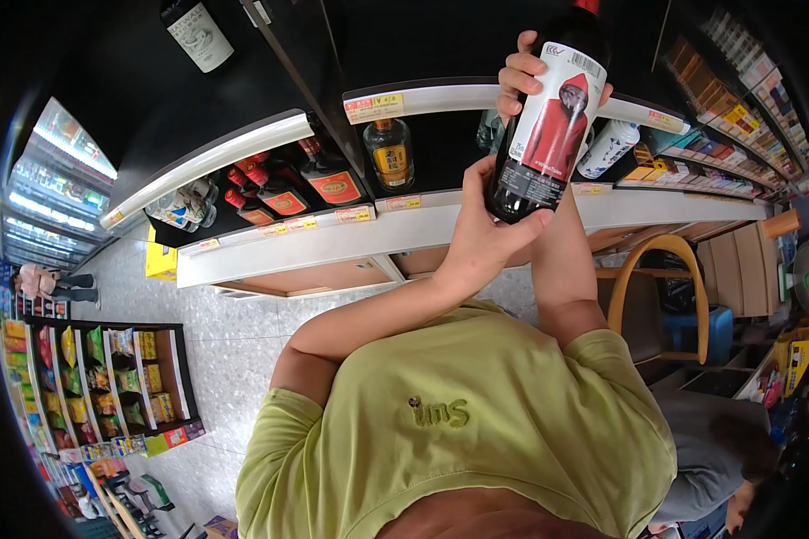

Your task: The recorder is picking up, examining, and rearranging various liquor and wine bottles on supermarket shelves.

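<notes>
Both my hands hold a dark wine bottle [512, 182] tilted in front of the shelves, its red-capped neck cut off by the upper picture edge. Its white label shows a red-hooded figure and bears writing and a barcode. My left hand [489, 219] grips the bottle's base, thumb underneath. Behind the bottle is my right hand [522, 74], with fingers curled round the upper label's left side and a fingertip at its right edge; its palm is hidden. A clear liquor bottle [389, 158] with a yellow label stands on the shelf left of the held bottle.
Red-labelled bottles [286, 195] share the lower shelf. A white-labelled bottle [199, 40] is above left; a white patterned bottle [610, 148] stands right. Cigarette-like packs [708, 165] line the far right. A wooden chair [698, 290], a seated person [708, 445], and a snack rack [189, 370] are around me.
</notes>
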Demonstrator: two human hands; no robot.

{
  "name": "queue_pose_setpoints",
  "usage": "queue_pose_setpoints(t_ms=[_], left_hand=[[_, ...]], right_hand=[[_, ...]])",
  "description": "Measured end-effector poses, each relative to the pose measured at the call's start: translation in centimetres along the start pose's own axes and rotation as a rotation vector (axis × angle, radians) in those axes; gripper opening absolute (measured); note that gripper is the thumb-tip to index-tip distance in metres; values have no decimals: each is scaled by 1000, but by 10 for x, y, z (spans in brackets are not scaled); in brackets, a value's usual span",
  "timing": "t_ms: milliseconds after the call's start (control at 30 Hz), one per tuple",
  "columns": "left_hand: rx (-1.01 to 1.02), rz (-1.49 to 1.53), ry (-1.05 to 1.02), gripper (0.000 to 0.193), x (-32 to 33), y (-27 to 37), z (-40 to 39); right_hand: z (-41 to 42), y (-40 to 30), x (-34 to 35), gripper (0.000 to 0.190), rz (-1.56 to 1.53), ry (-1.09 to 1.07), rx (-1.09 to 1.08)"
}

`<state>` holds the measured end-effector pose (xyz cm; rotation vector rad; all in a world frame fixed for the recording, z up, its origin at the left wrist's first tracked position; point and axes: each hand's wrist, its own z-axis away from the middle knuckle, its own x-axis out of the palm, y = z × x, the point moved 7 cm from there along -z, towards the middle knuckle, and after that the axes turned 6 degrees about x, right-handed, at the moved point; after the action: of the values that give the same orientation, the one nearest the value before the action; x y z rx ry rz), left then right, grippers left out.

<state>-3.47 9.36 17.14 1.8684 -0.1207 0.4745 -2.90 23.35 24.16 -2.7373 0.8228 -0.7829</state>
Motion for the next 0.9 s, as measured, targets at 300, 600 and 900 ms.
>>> queue_pose_setpoints(t_ms=[300, 600, 900], left_hand=[[-43, 69, 20, 85, 1, 3, -1], [-55, 87, 46, 77, -2, 1, 2], [-130, 209, 39, 75, 0, 1, 3]], right_hand=[[2, -2, -3, 100, 46, 44, -16], [4, -1, -6, 100, 81, 121, -1], [4, 1, -2, 98, 120, 214, -3]])
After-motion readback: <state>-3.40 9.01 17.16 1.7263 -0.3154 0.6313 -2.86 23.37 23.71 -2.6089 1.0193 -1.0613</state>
